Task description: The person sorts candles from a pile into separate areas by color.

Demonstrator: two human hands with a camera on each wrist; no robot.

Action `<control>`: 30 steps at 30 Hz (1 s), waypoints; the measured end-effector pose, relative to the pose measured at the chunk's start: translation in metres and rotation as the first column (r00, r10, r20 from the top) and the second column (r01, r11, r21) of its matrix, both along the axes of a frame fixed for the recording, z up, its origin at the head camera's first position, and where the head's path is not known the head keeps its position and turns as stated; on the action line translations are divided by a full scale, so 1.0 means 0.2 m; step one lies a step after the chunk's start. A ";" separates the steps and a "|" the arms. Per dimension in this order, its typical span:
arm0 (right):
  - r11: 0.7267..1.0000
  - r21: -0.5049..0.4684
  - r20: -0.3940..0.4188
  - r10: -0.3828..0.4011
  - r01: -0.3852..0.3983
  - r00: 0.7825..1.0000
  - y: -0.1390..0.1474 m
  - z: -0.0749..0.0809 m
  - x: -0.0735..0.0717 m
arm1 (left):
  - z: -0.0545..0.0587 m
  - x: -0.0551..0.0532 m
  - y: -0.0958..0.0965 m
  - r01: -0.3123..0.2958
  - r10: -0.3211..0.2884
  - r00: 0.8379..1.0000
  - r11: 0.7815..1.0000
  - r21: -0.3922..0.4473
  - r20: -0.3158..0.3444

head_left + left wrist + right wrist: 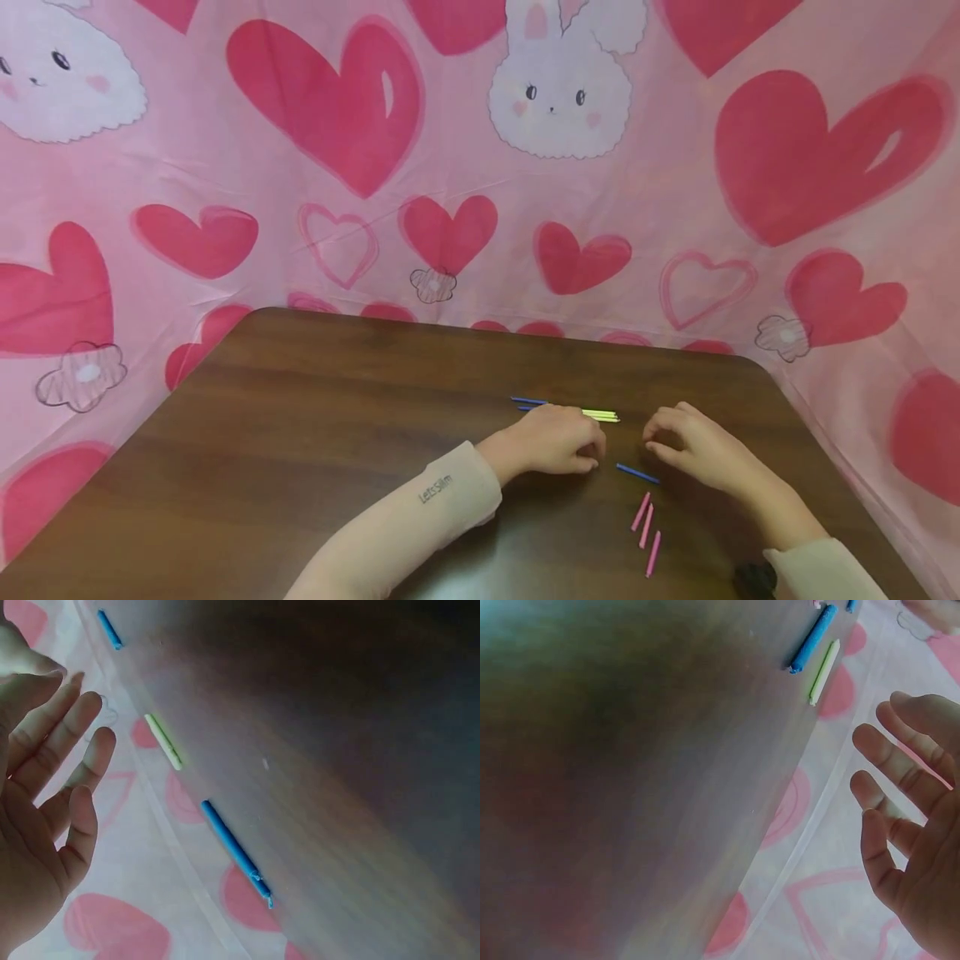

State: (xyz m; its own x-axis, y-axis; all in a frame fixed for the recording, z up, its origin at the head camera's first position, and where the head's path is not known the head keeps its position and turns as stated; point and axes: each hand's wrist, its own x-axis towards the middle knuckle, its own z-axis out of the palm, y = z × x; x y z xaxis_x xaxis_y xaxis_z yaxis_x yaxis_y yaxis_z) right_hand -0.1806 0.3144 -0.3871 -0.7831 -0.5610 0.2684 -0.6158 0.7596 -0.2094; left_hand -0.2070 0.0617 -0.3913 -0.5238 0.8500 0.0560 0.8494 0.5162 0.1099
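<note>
My left hand (558,437) hovers over the table with loosely bent fingers and nothing held, overlapping a row of thin candles in the head view. Two blue candles (529,401) show past its left side, and yellow-green candles (602,415) past its right. To the right, my right hand (697,446) is also free, fingers relaxed and thumb apart. Between the hands lies a single blue candle (637,473). Nearer the front are three pink candles (646,525), lying at slants. Both wrist views show spread, bare fingers beside the candles.
The brown wooden table (300,433) has rounded far corners. A pink cloth (465,175) with hearts and rabbits hangs behind it and at the sides. By the right cuff is a black object (753,577) at the bottom edge of the head view.
</note>
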 end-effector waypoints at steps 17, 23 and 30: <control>0.999 -0.027 0.025 0.017 -0.016 1.000 0.07 -0.07 0.20 | 0.00 -0.08 0.21 -0.042 0.045 0.998 0.996 -0.084 0.036; 0.999 -0.019 -0.031 0.045 -0.045 0.999 0.06 -0.08 0.26 | -0.01 -0.10 0.26 -0.009 0.023 0.993 0.992 -0.126 0.114; 0.998 -0.010 -0.074 0.062 -0.062 0.995 0.06 -0.08 0.28 | -0.02 -0.09 0.32 -0.012 0.030 0.995 0.981 -0.195 0.094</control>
State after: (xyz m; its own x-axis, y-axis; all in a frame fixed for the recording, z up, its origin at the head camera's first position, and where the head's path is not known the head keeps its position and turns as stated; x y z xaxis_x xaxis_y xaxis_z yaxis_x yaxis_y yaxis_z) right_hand -0.1238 0.3263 -0.4029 -0.7248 -0.6041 0.3313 -0.6758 0.7171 -0.1708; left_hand -0.2244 0.1252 -0.3945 -0.5366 0.8285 -0.1599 0.8285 0.5533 0.0863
